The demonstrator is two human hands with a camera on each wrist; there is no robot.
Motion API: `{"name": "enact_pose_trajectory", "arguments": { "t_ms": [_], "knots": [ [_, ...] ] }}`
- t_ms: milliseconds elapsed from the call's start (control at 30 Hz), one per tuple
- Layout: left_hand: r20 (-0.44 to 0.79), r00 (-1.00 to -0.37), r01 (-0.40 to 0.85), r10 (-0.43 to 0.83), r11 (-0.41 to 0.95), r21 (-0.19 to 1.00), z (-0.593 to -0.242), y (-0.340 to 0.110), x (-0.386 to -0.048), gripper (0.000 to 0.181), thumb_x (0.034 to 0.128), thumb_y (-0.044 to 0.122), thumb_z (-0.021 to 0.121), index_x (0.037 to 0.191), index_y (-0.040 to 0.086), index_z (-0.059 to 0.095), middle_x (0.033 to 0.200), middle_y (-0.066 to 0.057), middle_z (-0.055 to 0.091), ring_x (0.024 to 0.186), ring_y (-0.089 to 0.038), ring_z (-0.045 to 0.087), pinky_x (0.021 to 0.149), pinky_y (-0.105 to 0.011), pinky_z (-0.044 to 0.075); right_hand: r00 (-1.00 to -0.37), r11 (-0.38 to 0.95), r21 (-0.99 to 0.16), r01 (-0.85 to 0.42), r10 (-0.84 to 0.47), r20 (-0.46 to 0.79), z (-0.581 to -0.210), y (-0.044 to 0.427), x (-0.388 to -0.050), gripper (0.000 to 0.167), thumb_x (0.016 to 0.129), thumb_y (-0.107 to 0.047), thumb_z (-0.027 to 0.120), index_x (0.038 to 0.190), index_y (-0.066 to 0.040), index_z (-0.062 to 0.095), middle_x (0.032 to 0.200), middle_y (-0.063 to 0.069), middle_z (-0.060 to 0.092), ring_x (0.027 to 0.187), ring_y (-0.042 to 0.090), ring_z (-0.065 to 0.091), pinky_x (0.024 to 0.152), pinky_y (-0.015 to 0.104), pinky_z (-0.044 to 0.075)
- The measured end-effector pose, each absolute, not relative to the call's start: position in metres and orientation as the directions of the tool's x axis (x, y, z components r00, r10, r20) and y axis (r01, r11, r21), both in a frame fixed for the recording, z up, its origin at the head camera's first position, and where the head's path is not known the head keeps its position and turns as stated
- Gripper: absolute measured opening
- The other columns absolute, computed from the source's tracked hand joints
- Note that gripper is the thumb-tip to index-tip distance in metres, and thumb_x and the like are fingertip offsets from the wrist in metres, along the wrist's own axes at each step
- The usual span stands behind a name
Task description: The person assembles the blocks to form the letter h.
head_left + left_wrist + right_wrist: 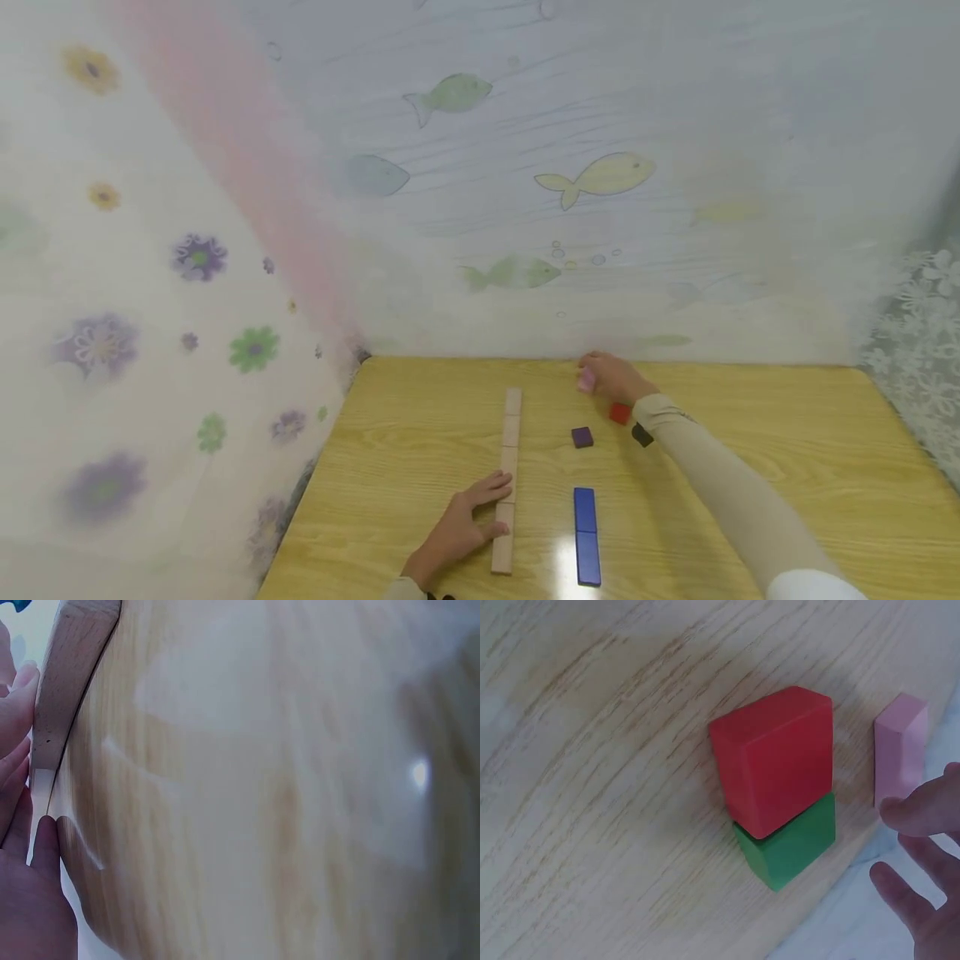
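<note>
My left hand (465, 529) rests against a straight row of plain wooden blocks (510, 429), its fingers extended along the left side and the thumb on the nearest block. In the left wrist view, fingertips touch a side of the wooden block (71, 682). At the far edge of the table, my right hand (611, 375) pinches a small pink block (900, 746) by one end, between thumb and fingers. A red block (780, 761) lies close to that hand, with a green block (791, 844) right beside it.
A purple block (582, 437) lies right of the wooden row. Nearer me, two blue blocks (587, 533) lie end to end. A dark block (642, 434) sits partly under the right sleeve. A painted wall (480, 317) rises behind the wooden table (787, 467).
</note>
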State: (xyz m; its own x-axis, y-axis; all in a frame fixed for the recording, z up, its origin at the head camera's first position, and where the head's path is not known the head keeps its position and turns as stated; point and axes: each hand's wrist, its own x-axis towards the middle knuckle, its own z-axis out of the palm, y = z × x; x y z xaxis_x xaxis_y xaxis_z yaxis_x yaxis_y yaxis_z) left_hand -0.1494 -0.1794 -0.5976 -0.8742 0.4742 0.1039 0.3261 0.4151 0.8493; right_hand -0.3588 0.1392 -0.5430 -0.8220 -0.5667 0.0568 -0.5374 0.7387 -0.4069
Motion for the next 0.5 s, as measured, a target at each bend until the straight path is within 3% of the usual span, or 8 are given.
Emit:
{"name": "enact_pose_trajectory", "arguments": {
  "t_ms": [167, 300, 367, 500],
  "knots": [
    [0.122, -0.865, 0.351, 0.486, 0.413, 0.84, -0.5984, -0.1792, -0.1489, 0.056, 0.0828, 0.026, 0.072, 0.132, 0.006, 0.054, 0.143, -0.003, 0.045, 0.137, -0.024, 0.033, 0.11, -0.042, 0.029, -0.83, 0.754, -0.395, -0.525, -0.557, 0.04, -0.5477, 0.1424, -0.3602, 0.051, 0.069, 0.018, 0.061, 0.118, 0.004, 0.06, 0.116, 0.02, 0.061, 0.106, 0.039, 0.057, 0.094, 0.05, 0.046],
    [0.107, -0.868, 0.341, 0.485, 0.427, 0.837, -0.5988, -0.179, -0.1493, 0.057, 0.0828, 0.027, 0.072, 0.133, 0.007, 0.054, 0.144, 0.0, 0.044, 0.137, -0.022, 0.033, 0.11, -0.043, 0.029, -0.826, 0.757, -0.372, -0.537, -0.561, 0.051, -0.5504, 0.1449, -0.3587, 0.042, 0.073, 0.014, 0.061, 0.113, 0.003, 0.061, 0.106, 0.016, 0.064, 0.098, 0.034, 0.06, 0.089, 0.047, 0.049],
    [0.098, -0.872, 0.331, 0.479, 0.43, 0.84, -0.5985, -0.1792, -0.1492, 0.057, 0.0828, 0.027, 0.072, 0.133, 0.007, 0.054, 0.144, 0.0, 0.044, 0.137, -0.023, 0.033, 0.11, -0.044, 0.029, -0.824, 0.759, -0.354, -0.547, -0.564, 0.064, -0.5505, 0.1447, -0.3569, 0.036, 0.077, 0.011, 0.06, 0.112, 0.004, 0.061, 0.105, 0.017, 0.063, 0.098, 0.036, 0.06, 0.089, 0.047, 0.049],
    [0.082, -0.878, 0.306, 0.471, 0.423, 0.853, -0.5974, -0.1795, -0.1486, 0.056, 0.0831, 0.024, 0.072, 0.133, 0.007, 0.054, 0.144, -0.001, 0.044, 0.137, -0.025, 0.033, 0.11, -0.046, 0.028, -0.823, 0.776, -0.292, -0.559, -0.562, 0.085, -0.5518, 0.1413, -0.3548, 0.038, 0.079, 0.013, 0.055, 0.117, 0.007, 0.058, 0.112, 0.023, 0.06, 0.102, 0.041, 0.057, 0.092, 0.051, 0.047]
  ]
}}
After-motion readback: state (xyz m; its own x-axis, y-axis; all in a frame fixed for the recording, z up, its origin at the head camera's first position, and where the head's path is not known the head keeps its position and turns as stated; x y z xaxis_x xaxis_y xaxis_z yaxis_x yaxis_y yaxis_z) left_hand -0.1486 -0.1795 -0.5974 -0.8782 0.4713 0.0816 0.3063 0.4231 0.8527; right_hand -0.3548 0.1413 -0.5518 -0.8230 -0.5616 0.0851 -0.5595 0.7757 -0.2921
